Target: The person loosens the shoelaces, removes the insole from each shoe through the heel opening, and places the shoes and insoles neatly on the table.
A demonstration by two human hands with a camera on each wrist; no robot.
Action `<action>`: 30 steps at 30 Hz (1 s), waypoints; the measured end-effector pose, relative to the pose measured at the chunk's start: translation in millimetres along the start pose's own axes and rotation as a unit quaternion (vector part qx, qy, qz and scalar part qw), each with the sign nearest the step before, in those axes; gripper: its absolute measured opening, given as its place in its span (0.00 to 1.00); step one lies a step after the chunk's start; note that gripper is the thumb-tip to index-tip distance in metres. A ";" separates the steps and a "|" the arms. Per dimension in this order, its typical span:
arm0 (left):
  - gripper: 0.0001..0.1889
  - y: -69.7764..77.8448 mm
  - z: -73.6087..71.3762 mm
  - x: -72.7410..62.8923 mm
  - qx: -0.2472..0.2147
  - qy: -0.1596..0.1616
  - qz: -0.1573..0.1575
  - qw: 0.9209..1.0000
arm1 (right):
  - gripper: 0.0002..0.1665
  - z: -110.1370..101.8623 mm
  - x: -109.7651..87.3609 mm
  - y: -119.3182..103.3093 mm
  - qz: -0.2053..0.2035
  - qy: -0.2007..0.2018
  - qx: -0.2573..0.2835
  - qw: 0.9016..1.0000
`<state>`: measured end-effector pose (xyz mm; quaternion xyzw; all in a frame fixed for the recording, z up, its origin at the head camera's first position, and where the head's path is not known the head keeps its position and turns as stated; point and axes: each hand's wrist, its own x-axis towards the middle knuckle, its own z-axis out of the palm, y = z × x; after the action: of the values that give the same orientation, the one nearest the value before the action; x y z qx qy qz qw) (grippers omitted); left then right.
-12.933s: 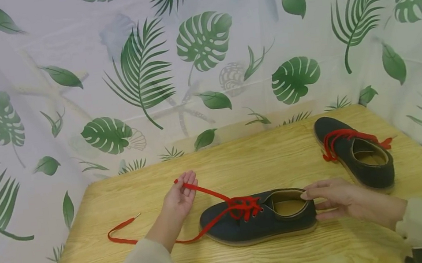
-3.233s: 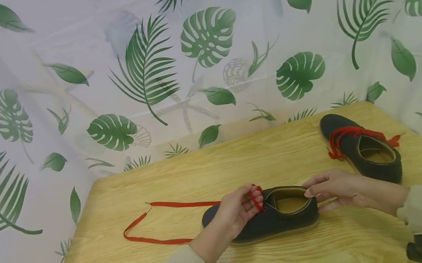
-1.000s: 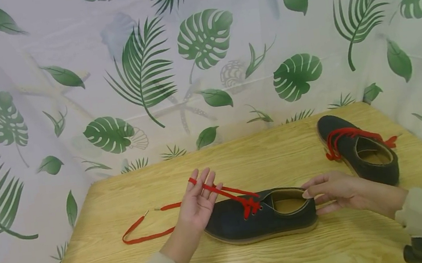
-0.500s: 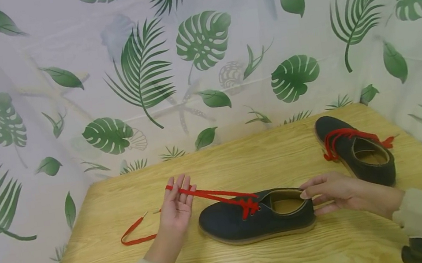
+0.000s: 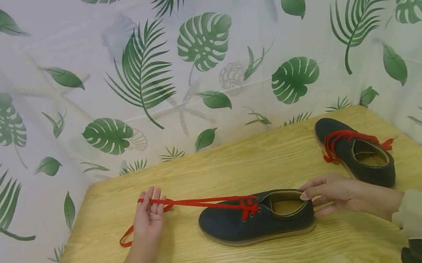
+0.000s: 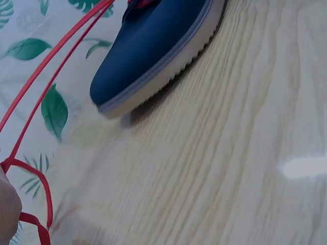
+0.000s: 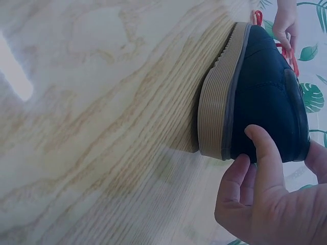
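A dark navy shoe [image 5: 224,229] with a tan sole lies on its sole, toe pointing left. My right hand [image 5: 337,192] grips its heel, thumb at the collar and fingers against the back; the right wrist view shows the fingertips on the heel [image 7: 260,115]. My left hand [image 5: 148,219], palm up beyond the toe, holds the red shoelace [image 5: 204,201] between thumb and fingers. Two strands stretch nearly straight from the eyelets to that hand. In the left wrist view the strands [image 6: 43,62] run up past the toe, and a slack loop [image 6: 47,196] hangs by the fingers.
A matching navy shoe [image 5: 374,174] with red laces [image 5: 345,134] sits at the back right, its heel close to my right hand. Wooden tabletop [image 5: 292,258] lies under everything. Leaf-printed cloth [image 5: 256,112] rises behind and at both sides.
My left hand has moved from over the shoe's lacing to the left, drawing the strands out long. My right hand stays on the heel, and the shoe keeps its place.
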<state>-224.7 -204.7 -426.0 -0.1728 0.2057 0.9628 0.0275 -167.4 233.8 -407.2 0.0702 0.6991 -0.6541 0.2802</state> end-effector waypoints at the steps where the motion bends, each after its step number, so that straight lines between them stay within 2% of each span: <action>1: 0.35 4.1 -2.1 1.1 0.000 0.005 0.002 1.000 | 0.19 0.1 0.2 -0.1 0.000 0.001 -0.001 1.000; 6: 0.35 22.4 -16.7 4.4 0.003 0.023 0.003 1.000 | 0.20 -1.3 0.4 0.1 0.003 0.006 -0.006 1.000; 11: 0.36 43.4 -33.7 2.4 -0.023 0.040 0.011 0.999 | 0.18 -2.4 -0.2 0.2 0.004 0.002 -0.001 1.000; 16: 0.35 62.0 -43.5 0.9 -0.029 0.053 0.017 0.998 | 0.16 -2.2 1.0 0.6 -0.002 -0.003 0.003 1.000; 19: 0.34 75.0 -46.9 0.4 -0.061 0.059 0.019 0.996 | 0.17 -1.8 2.2 1.3 -0.004 -0.003 0.003 1.000; 24: 0.30 103.4 -53.6 -3.1 -0.136 0.070 0.033 0.988 | 0.19 -0.9 3.5 2.1 -0.005 -0.002 -0.003 1.000; 28: 0.23 122.9 -59.9 -8.0 -0.148 0.086 0.026 0.985 | 0.22 -1.3 2.8 2.3 -0.004 0.000 -0.010 1.000; 30: 0.16 130.4 -64.0 -9.3 -0.139 0.092 0.014 0.986 | 0.23 -1.6 2.1 2.1 0.000 0.001 -0.011 1.000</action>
<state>-211.6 -349.6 -427.1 -0.2602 0.0744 0.9622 -0.0295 -168.6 235.1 -410.0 0.0675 0.7061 -0.6468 0.2802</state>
